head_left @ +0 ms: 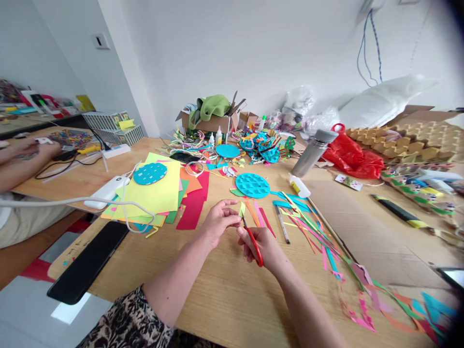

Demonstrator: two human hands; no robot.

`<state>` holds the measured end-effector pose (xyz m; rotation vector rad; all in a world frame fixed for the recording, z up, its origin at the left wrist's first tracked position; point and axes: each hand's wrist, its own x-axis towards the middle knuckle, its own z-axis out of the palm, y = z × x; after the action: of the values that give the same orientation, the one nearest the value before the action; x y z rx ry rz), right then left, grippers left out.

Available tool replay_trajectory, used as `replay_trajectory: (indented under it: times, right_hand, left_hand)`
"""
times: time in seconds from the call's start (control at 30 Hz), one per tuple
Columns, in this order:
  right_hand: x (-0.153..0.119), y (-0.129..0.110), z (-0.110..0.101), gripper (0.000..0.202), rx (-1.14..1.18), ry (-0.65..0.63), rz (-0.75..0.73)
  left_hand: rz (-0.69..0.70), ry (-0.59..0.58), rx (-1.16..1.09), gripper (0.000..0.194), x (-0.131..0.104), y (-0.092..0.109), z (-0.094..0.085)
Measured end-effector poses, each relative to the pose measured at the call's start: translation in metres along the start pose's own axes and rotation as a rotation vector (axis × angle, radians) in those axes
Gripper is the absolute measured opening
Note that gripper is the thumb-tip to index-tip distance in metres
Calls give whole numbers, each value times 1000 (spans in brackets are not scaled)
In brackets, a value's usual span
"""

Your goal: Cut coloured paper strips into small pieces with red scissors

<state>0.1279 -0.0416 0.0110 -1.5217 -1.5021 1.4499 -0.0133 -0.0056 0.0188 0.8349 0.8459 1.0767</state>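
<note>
Wooden table (224, 295): left hand (218, 221) pinches yellow-green paper (242, 208); right hand (267, 247) holds red-handled scissors (256, 245); steel bottle (310, 155) far right.

A steel bottle (312, 154) sits near a red plastic bag (353, 154) and egg cartons (402, 144) on your right; a black phone (89, 263) lies at your bench's (217, 285) left edge.

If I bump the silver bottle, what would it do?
The silver bottle might tip, because it is tall and narrow. Its smooth, shiny side could feel slippery. And since it is round, it would probably roll if it fell over.
</note>
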Motion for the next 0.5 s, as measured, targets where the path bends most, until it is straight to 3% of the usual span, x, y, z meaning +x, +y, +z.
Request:
replay_trajectory:
  times: [0.5]
  right_hand:
    - [-1, -2, -2, 50, -10, -9, -1]
  left_hand:
    - [0, 14, -10, 52, 0, 3, 0]
